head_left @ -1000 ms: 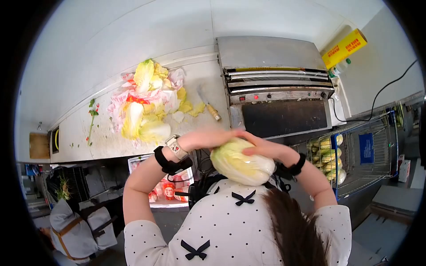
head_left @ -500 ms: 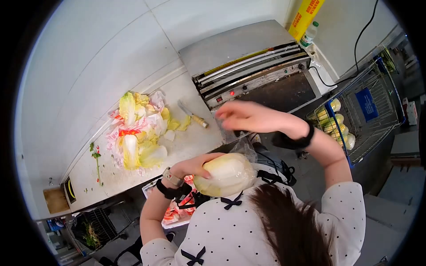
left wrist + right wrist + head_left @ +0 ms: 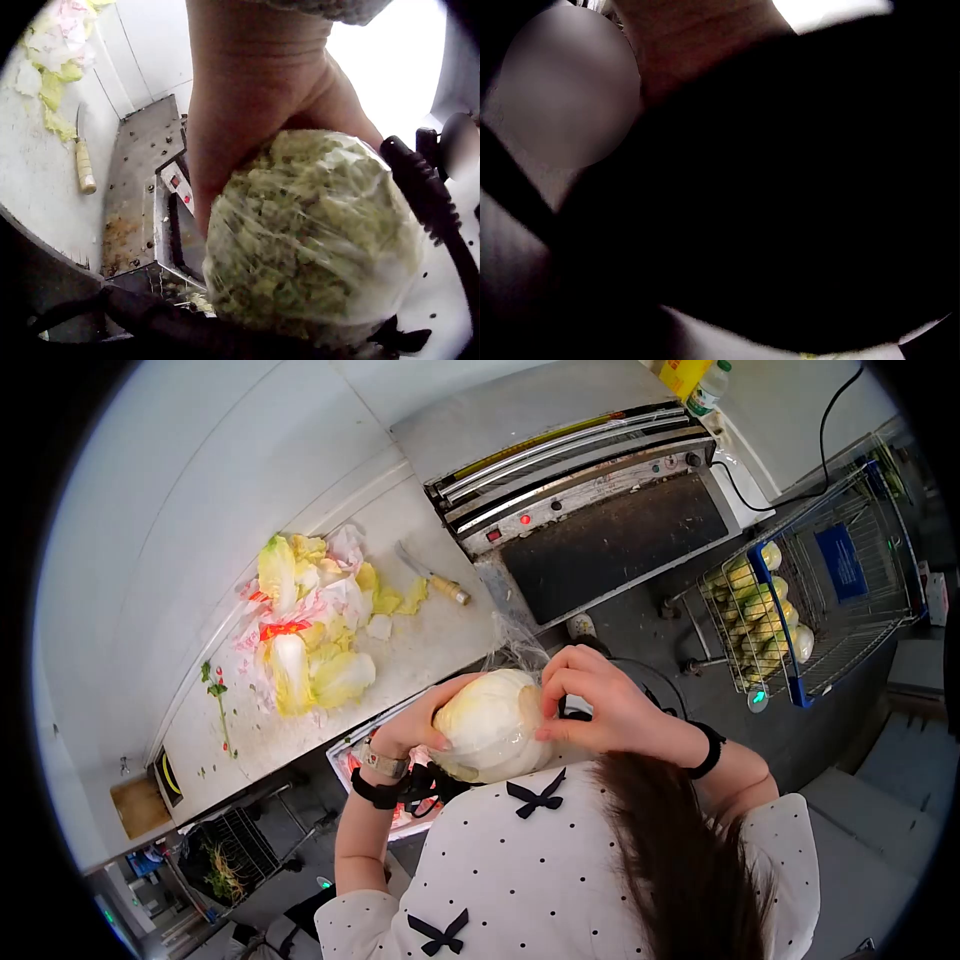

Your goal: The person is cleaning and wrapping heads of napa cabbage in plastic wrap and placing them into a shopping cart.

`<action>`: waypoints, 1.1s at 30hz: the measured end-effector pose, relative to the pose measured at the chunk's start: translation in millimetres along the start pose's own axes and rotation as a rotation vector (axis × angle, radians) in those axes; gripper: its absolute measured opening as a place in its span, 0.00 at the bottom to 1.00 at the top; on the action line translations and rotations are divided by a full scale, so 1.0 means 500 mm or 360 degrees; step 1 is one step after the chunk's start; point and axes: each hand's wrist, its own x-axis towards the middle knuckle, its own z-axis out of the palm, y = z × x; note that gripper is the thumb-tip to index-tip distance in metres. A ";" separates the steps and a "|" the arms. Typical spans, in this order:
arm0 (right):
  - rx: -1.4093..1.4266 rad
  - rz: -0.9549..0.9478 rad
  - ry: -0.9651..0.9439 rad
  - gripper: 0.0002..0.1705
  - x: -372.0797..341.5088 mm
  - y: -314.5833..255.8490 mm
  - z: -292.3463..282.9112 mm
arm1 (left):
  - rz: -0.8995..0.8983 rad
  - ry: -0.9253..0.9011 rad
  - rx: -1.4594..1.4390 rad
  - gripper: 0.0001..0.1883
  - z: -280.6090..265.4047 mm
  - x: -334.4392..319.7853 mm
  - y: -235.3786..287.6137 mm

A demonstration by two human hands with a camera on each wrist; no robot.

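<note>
A pale, film-wrapped cabbage head (image 3: 482, 738) sits between torso and the white counter's (image 3: 430, 645) near edge — left hand (image 3: 413, 720) gripping one side, right hand (image 3: 600, 705) bent-fingered at the other, whether pinching I can't tell — probably dense, slick, best cupped low

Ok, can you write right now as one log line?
left hand: grips wrapped cabbage | right hand: fingertips at cabbage's side | knife: on counter

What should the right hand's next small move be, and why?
Probably draw the plastic film snugly over the cabbage's end and press it down: the right hand's curled fingers seem to pinch it there, the left hand grips the opposite side, and the left wrist view shows creases in the film.
</note>
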 end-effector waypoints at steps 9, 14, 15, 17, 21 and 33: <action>0.0122 0.0019 0.0232 0.11 0.015 -0.007 0.003 | -0.0063 0.0014 -0.0179 0.55 0.004 0.005 -0.009; 0.0385 0.0219 0.0357 0.09 0.046 0.013 0.018 | 0.0073 0.0013 0.0048 0.56 0.003 0.017 0.010; 0.0342 0.0140 0.0331 0.09 0.045 0.017 0.020 | 0.0015 -0.0094 0.0112 0.57 -0.005 0.020 0.020; 0.0259 -0.0017 0.0275 0.09 0.039 0.021 0.026 | -0.0102 -0.0304 0.0236 0.58 -0.031 0.026 0.043; 0.0153 -0.0304 0.0249 0.11 0.039 0.017 0.029 | -0.0100 -0.0296 0.0151 0.53 -0.019 0.062 0.064; -0.0771 -0.0797 0.0438 0.16 0.023 0.003 -0.003 | 0.0113 -0.0220 0.0352 0.39 0.064 0.071 0.098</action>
